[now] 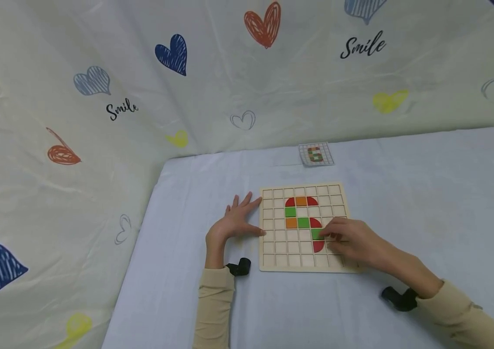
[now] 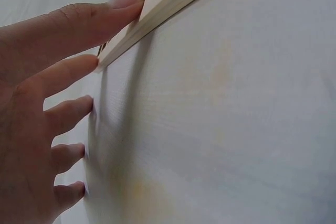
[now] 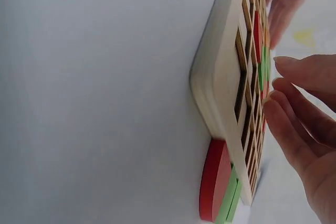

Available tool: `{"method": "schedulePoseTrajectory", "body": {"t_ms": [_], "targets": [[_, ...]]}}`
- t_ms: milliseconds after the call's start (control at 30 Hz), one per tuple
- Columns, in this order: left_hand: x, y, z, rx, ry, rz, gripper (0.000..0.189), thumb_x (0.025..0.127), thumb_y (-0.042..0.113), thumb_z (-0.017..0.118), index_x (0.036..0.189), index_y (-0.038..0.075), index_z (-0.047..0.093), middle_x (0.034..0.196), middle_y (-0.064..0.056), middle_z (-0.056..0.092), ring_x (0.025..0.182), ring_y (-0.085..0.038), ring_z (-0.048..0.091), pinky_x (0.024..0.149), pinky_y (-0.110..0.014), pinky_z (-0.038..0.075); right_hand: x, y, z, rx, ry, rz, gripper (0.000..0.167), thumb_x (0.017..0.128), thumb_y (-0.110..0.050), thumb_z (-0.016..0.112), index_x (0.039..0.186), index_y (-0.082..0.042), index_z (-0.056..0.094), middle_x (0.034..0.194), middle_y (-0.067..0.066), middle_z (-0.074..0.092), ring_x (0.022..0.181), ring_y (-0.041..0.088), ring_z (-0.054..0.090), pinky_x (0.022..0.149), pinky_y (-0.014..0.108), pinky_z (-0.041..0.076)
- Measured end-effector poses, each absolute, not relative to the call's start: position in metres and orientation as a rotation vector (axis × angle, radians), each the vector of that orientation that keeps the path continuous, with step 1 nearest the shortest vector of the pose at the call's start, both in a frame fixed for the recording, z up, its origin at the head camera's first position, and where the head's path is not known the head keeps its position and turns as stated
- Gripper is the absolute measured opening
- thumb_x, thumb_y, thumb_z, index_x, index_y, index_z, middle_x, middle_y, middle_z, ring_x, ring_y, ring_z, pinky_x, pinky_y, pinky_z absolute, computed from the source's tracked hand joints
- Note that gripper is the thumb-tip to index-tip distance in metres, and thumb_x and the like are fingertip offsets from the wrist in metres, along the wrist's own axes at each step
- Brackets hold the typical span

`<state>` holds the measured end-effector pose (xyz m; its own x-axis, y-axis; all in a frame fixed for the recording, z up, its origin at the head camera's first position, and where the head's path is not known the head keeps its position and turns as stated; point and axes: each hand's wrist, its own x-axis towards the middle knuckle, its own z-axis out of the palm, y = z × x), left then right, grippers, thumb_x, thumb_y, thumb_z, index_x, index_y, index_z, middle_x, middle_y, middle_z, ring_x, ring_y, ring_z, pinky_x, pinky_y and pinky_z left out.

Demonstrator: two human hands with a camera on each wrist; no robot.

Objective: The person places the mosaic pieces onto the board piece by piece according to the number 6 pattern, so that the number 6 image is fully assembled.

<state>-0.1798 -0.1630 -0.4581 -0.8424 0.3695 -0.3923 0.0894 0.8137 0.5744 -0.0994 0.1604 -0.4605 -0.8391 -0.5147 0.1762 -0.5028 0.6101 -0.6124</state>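
We see the wooden grid board [image 1: 280, 248] at three o'clock from the spread, released left hand [image 1: 236, 223]; a green tile [image 1: 316, 234] sits at nine from the bent-fingered right hand [image 1: 353, 238], its grip unclear.

l hand [image 1: 237, 220] w/ fingers splayed; r hand [image 1: 353, 240] fingers bent.

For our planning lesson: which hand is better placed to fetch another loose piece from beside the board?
Right, most likely: the right hand is over the right side of the board, beside which a loose red piece and green pieces lie. The left hand touches the opposite edge.
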Motion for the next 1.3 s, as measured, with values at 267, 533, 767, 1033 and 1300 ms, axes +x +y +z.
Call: {"method": "schedulePoseTrajectory", "body": {"t_ms": [267, 533, 767, 1033, 1300], "targets": [[-0.178, -0.165, -0.460, 0.327, 2.502, 0.764, 0.097, 0.083, 0.033, 0.085, 0.163, 0.026, 0.031, 0.174, -0.002, 0.008, 0.160, -0.034, -0.013, 0.129, -0.057, -0.003, -0.098, 0.179, -0.459, -0.838, 2.887, -0.981, 0.025, 0.081, 0.006, 0.079, 0.103, -0.007, 0.078, 0.101, 0.000, 0.073, 0.081, 0.008, 0.059, 0.068, 0.025, 0.056], [-0.178, -0.167, -0.461, 0.329, 2.503, 0.779, 0.097, 0.082, 0.033, 0.086, 0.163, 0.025, 0.032, 0.174, -0.002, 0.009, 0.160, -0.034, -0.012, 0.129, -0.057, -0.003, -0.098, 0.195, -0.463, -0.746, 2.934, -0.927, 0.027, 0.080, 0.003, 0.082, 0.105, -0.007, 0.078, 0.104, 0.003, 0.074, 0.088, 0.017, 0.065, 0.074, 0.034, 0.061], [-0.178, -0.166, -0.461, 0.327, 2.504, 0.774, 0.096, 0.082, 0.033, 0.085, 0.163, 0.026, 0.033, 0.174, -0.002, 0.009, 0.160, -0.034, -0.012, 0.128, -0.057, -0.003, -0.098, 0.203, -0.468, -0.695, 2.995, -0.892, 0.029, 0.077, 0.004, 0.084, 0.105, -0.005, 0.078, 0.103, 0.007, 0.073, 0.092, 0.023, 0.066, 0.075, 0.038, 0.062], [-0.179, -0.165, -0.462, 0.333, 2.506, 0.774, 0.097, 0.082, 0.033, 0.085, 0.163, 0.026, 0.033, 0.174, -0.002, 0.009, 0.160, -0.035, -0.012, 0.128, -0.058, -0.003, -0.101, 0.209, -0.469, -0.570, 3.011, -0.804, 0.028, 0.080, 0.004, 0.081, 0.107, 0.004, 0.075, 0.105, 0.016, 0.070, 0.093, 0.031, 0.064, 0.077, 0.046, 0.060], [-0.179, -0.163, -0.460, 0.336, 2.501, 0.776, 0.097, 0.083, 0.032, 0.085, 0.163, 0.026, 0.032, 0.174, -0.002, 0.008, 0.160, -0.034, -0.013, 0.129, -0.056, -0.003, -0.106, 0.209, -0.471, -0.491, 2.968, -0.775, 0.029, 0.081, -0.005, 0.084, 0.107, 0.005, 0.075, 0.102, 0.017, 0.067, 0.091, 0.029, 0.061, 0.076, 0.044, 0.060]]}}
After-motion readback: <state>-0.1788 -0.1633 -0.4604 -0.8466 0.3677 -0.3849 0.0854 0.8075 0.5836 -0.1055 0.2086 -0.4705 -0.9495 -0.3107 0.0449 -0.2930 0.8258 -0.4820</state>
